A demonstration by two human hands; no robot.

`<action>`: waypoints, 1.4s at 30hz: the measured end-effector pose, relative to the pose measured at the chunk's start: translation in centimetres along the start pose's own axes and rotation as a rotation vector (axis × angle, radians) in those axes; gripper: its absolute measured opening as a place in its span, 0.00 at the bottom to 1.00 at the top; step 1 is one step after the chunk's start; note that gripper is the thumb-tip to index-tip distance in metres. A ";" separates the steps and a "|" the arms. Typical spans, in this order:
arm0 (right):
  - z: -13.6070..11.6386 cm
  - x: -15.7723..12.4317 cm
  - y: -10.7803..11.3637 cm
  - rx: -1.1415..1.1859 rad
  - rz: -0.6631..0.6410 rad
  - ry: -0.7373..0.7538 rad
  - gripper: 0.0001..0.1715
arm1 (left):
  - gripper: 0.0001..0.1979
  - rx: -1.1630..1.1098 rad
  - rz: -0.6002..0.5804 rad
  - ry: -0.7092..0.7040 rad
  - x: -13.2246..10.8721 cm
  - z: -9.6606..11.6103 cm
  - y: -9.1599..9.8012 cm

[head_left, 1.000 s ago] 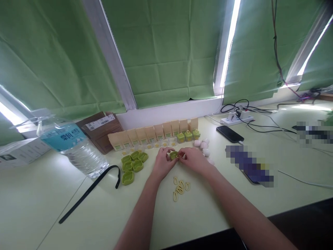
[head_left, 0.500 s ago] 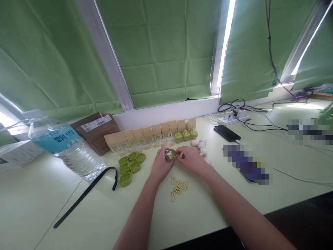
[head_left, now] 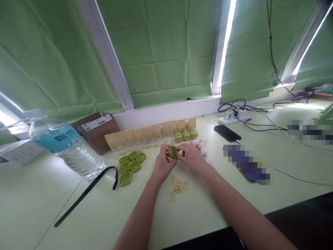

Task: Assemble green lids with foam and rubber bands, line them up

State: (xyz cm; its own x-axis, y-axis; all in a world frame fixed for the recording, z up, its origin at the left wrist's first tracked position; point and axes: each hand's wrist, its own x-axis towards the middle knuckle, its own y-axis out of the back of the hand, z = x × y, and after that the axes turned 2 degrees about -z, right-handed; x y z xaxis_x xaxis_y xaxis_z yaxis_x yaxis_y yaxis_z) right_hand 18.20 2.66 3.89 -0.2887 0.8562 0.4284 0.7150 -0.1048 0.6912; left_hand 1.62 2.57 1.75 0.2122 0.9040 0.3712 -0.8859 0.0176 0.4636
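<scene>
My left hand grips a small green lid above the middle of the table. The fingertips of my right hand are pinched on a yellow loop at the lid's right side. Whether the loop passes through the lid is too small to tell. Below my hands lies a loose group of yellow loops. Several more green lids rest to the left of my left hand. Beyond my hands stand green-topped little containers with yellow loops upright on them.
Kraft paper bags line the back, with small clear containers before them. Pale pink and white pieces lie right of my hands. A water bottle, black strap, carton, phone and power strip surround the area.
The green lid has turned in my left hand, so its hollow, whitish side no longer faces me. My right fingers stay at its right side with the loop.
</scene>
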 end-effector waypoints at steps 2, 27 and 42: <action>-0.1 0.0 0.1 0.002 0.005 -0.002 0.11 | 0.26 0.008 -0.023 -0.006 0.0 -0.1 -0.1; 0.0 -0.2 0.3 0.000 0.018 -0.008 0.08 | 0.21 0.114 -0.019 -0.075 -0.1 -0.4 -0.1; -0.1 -0.2 0.0 -0.016 0.060 -0.037 0.06 | 0.23 0.042 -0.013 -0.093 -0.1 -0.8 -0.4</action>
State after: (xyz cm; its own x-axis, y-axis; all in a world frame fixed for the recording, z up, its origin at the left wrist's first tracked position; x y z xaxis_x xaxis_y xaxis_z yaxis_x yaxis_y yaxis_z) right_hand 18.17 2.45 3.86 -0.2219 0.8661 0.4480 0.7203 -0.1641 0.6740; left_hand 1.64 2.85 0.89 0.2623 0.8603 0.4371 -0.8653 0.0092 0.5011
